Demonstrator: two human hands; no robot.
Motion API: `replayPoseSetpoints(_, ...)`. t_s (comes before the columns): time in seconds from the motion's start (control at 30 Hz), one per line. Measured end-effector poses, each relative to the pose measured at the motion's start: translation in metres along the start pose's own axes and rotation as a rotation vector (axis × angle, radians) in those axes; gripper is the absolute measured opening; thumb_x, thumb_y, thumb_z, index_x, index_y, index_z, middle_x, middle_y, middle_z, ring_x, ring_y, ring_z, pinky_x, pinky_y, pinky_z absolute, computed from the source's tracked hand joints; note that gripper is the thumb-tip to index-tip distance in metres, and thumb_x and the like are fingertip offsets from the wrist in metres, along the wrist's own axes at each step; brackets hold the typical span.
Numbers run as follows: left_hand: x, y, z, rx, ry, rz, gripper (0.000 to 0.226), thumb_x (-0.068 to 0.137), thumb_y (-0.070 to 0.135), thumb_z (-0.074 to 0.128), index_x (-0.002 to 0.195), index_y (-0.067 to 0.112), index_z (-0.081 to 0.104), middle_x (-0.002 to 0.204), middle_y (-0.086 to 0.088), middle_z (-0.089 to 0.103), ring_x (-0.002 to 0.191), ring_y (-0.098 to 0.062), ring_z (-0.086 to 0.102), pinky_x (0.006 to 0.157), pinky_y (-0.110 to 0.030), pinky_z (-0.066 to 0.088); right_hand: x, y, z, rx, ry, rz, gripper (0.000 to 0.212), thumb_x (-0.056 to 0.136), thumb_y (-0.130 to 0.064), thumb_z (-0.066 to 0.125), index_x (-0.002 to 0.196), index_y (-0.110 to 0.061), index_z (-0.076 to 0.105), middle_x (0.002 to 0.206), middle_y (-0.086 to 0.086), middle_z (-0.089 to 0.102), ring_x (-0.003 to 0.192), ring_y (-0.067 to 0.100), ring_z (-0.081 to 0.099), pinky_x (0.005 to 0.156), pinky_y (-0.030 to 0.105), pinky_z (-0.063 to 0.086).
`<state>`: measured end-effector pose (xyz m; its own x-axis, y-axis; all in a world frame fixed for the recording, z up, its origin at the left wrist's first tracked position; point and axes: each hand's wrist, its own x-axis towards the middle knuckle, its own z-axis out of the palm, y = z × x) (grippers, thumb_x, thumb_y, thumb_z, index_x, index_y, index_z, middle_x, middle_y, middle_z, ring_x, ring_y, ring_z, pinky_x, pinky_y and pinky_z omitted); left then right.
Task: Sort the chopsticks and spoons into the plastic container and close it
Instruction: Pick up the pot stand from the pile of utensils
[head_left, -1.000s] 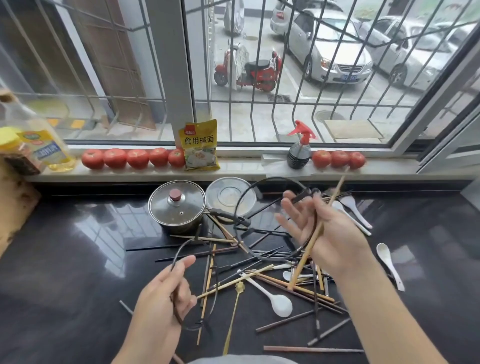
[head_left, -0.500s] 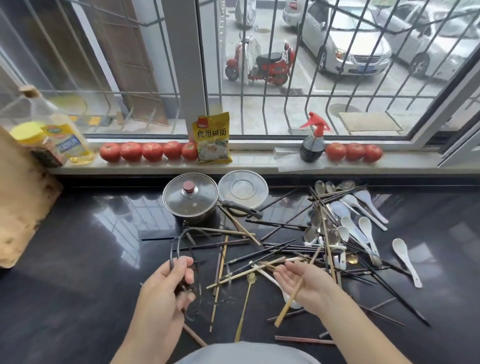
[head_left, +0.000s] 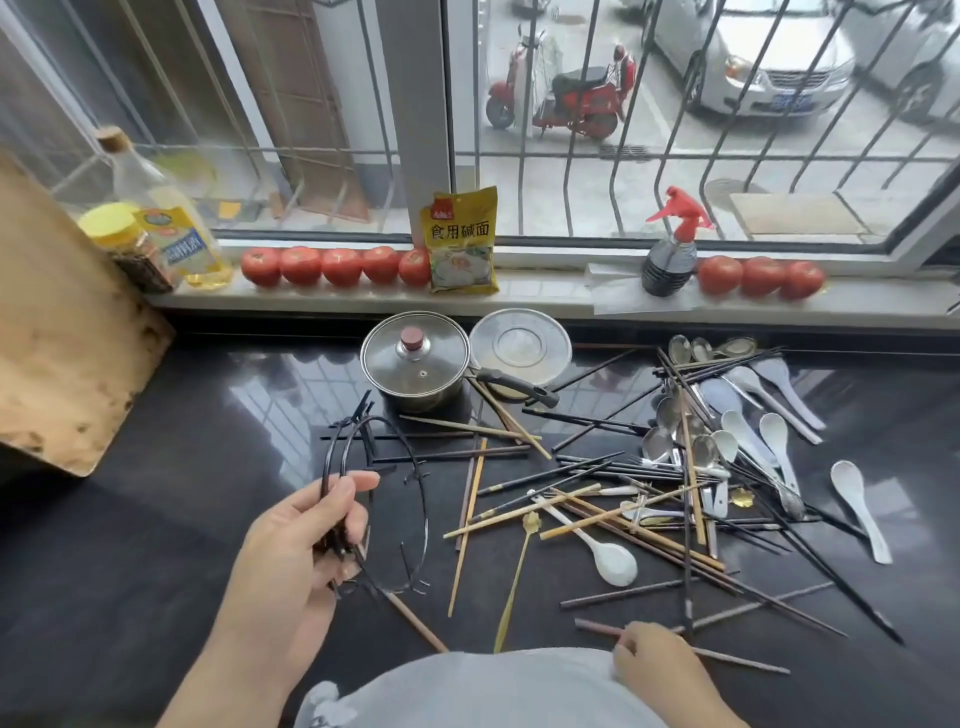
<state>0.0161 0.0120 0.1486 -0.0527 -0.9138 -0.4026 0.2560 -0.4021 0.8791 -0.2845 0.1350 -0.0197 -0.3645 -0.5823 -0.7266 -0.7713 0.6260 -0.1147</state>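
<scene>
Your left hand (head_left: 301, 551) has its fingers curled round a bundle of thin black chopsticks (head_left: 337, 499) that looks bent into loops by the wide lens, just in front of the lidded pot (head_left: 415, 361). Your right hand (head_left: 657, 670) is down by your shirt (head_left: 467, 691), fingertips pinching the near end of a reddish-brown chopstick (head_left: 727, 656) that lies flat on the black counter (head_left: 182, 467).

The main pile of chopsticks (head_left: 597, 499) sits in front of and to the right of the pot, all crossed over each other, well apart from your left hand but close above your right. A white spoon (head_left: 597, 545) lies bowl-toward-you in the middle of that pile, a thin gold spoon (head_left: 514, 582) just left of it. More metal and white spoons (head_left: 727, 426) are bunched further right of the pot, and one white spoon (head_left: 857, 509) lies alone at the right edge of the mess. I can't see the plastic container for sure; a clear round dish (head_left: 519, 345) touches the pot's right side.

Left of the pot the counter is bare dark stone up to the wooden board (head_left: 62, 322). Behind the pot, the sill (head_left: 545, 296) carries tomatoes (head_left: 337, 266), a yellow packet (head_left: 462, 244) and a spray bottle (head_left: 670, 254).
</scene>
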Motion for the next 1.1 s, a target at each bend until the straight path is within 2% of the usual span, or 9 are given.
replayPoseSetpoints(0.1,0.000,0.008,-0.004,-0.176,-0.041,-0.055,0.026,0.085,0.021,0.061,0.091,-0.001,0.073,0.059,-0.001,0.036,0.036,-0.006,0.028,0.037,-0.019,0.027,0.009,0.002,-0.002,0.004,0.219,-0.088,0.022,0.100,-0.027,0.045,0.078,-0.030,0.051,0.093,-0.002,0.057,0.105,0.022,0.060,0.076,0.031,0.037)
replayPoseSetpoints(0.23,0.001,0.010,-0.009,-0.414,-0.135,-0.134,0.034,0.060,0.024,0.080,0.085,0.000,0.074,0.056,0.003,0.031,0.034,-0.005,0.020,0.035,-0.018,0.025,-0.005,-0.015,-0.035,0.209,0.172,-0.120,0.026,0.102,-0.030,0.045,0.083,-0.021,0.061,0.087,-0.001,0.064,0.083,0.019,0.060,0.073,0.033,0.044)
replayPoseSetpoints(0.37,0.004,0.002,-0.005,-0.519,-0.215,-0.174,0.035,0.057,0.021,0.089,0.082,0.003,0.073,0.054,0.006,0.033,0.043,-0.006,0.008,0.039,-0.017,0.021,-0.055,-0.069,-0.088,1.126,0.028,-0.304,0.033,0.108,-0.030,0.042,0.103,-0.008,0.066,0.080,0.011,0.064,0.069,0.025,0.061,0.063,0.036,0.052)
replayPoseSetpoints(0.47,0.007,-0.007,0.000,-0.551,-0.254,-0.210,0.031,0.062,0.019,0.086,0.085,0.001,0.073,0.054,0.005,0.034,0.043,-0.006,0.007,0.041,-0.017,0.019,-0.079,-0.107,-0.111,1.443,-0.107,-0.425,0.028,0.108,-0.033,0.043,0.120,-0.019,0.063,0.094,0.013,0.074,0.077,0.032,0.071,0.066,0.047,0.061)
replayPoseSetpoints(0.6,0.003,-0.010,0.007,-0.517,-0.305,-0.249,0.044,0.058,0.018,0.092,0.093,-0.003,0.075,0.053,0.002,0.036,0.039,-0.005,0.009,0.035,-0.017,0.025,-0.092,-0.129,-0.118,1.548,-0.237,-0.444,0.029,0.108,-0.025,0.044,0.118,-0.006,0.063,0.082,0.015,0.066,0.055,0.024,0.062,0.047,0.034,0.055)
replayPoseSetpoints(0.7,0.003,-0.008,0.014,-0.338,-0.203,-0.232,0.034,0.086,0.020,0.067,0.106,-0.006,0.073,0.061,-0.005,0.050,0.032,-0.004,0.018,0.033,-0.018,0.026,-0.089,-0.127,-0.116,1.600,-0.234,-0.415,0.031,0.109,-0.018,0.039,0.106,0.004,0.060,0.070,0.013,0.060,0.044,0.016,0.046,0.040,0.026,0.041)
replayPoseSetpoints(0.8,0.011,-0.016,0.015,-0.030,-0.095,-0.132,0.032,0.104,0.020,0.050,0.108,-0.001,0.073,0.081,-0.011,0.070,0.037,-0.009,0.019,0.040,-0.024,0.024,-0.078,-0.117,-0.123,1.764,-0.185,-0.315,0.028,0.109,-0.017,0.040,0.097,0.000,0.059,0.071,0.012,0.058,0.045,0.012,0.044,0.040,0.021,0.039)
replayPoseSetpoints(0.97,0.024,-0.027,0.000,0.375,0.072,-0.085,0.043,0.109,0.028,0.045,0.086,0.005,0.074,0.062,-0.005,0.038,0.039,-0.013,0.035,0.076,-0.049,0.057,-0.061,-0.086,-0.141,1.928,-0.062,-0.275,0.030,0.110,-0.027,0.037,0.096,-0.010,0.057,0.065,0.006,0.055,0.050,0.015,0.051,0.064,0.036,0.053)
replayPoseSetpoints(1.1,0.027,-0.021,-0.007,0.101,0.113,-0.096,0.041,0.109,0.036,0.043,0.093,0.001,0.060,0.049,-0.001,0.029,0.036,-0.013,0.025,0.049,-0.031,0.041,-0.053,-0.070,-0.142,1.739,0.104,-0.350,0.022,0.106,-0.022,0.044,0.104,-0.004,0.056,0.063,0.000,0.033,0.053,0.013,0.031,0.064,0.032,0.033)
